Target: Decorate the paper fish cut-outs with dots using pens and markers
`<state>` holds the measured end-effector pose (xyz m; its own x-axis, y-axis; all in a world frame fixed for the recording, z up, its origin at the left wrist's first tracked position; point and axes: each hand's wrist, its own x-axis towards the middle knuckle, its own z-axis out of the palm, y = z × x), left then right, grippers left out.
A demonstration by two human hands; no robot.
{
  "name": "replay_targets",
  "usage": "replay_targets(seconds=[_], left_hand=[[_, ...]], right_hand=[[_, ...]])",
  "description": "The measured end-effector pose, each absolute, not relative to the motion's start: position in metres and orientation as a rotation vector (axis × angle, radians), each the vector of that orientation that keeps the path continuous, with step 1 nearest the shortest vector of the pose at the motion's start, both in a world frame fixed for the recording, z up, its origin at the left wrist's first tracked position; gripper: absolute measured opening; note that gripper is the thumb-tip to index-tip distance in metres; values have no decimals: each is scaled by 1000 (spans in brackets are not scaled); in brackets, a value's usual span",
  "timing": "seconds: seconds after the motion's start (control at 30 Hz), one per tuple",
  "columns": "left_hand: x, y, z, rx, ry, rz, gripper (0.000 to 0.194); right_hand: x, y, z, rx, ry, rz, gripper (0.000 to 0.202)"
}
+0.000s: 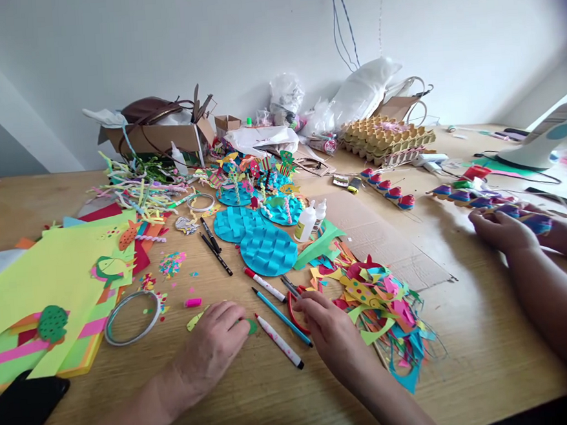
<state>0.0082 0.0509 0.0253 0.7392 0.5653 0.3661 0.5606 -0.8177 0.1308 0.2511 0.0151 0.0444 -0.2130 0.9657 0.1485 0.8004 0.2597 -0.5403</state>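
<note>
My left hand (217,340) rests low over the table with its fingers bent and pressed together on a green paper piece (252,326). A yellow-green paper cutout (194,321) pokes out on its other side, partly covered. With my right hand (325,326) I grip the red handles of a pair of scissors (289,286), which lie low on the table, blades pointing away. Between my hands lie a white marker with a red tip (279,341), a blue pencil (284,317) and a red-capped marker (265,284). A pink cap (192,303) sits beyond my left hand.
Paper scraps (386,296) heap at the right; coloured sheets (49,274) and a tape ring (133,318) lie left. Blue paper discs (268,250) and glue bottles (305,224) stand ahead. Another person's hands (503,229) hold painted egg-carton strips (537,223) at the far right.
</note>
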Motion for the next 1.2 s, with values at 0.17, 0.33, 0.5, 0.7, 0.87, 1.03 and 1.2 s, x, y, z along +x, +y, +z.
replay_targets(seconds=[0.17, 0.33, 0.5, 0.7, 0.87, 1.03, 1.2], left_hand=[[-12, 42, 20, 2886, 1025, 579, 27], [-17, 21, 4, 2897, 1000, 487, 41], [-20, 9, -6, 2903, 974, 369, 70], [-20, 10, -6, 2878, 930, 271, 69], [-16, 9, 1, 2864, 864, 252, 68], [-33, 16, 1, 2842, 1098, 333, 63], [-55, 22, -9, 2837, 1287, 386, 51]], right_hand=[[234, -13, 36, -1637, -2256, 421, 15], [217, -21, 24, -1780, -2401, 321, 18], [210, -11, 27, -1901, -2458, 266, 19], [213, 2, 32, -1960, -2460, 229, 18], [214, 16, 35, -1988, -2474, 201, 19], [218, 17, 47, -1904, -2386, 237, 15], [211, 2, 42, -1504, -2461, 326, 18]])
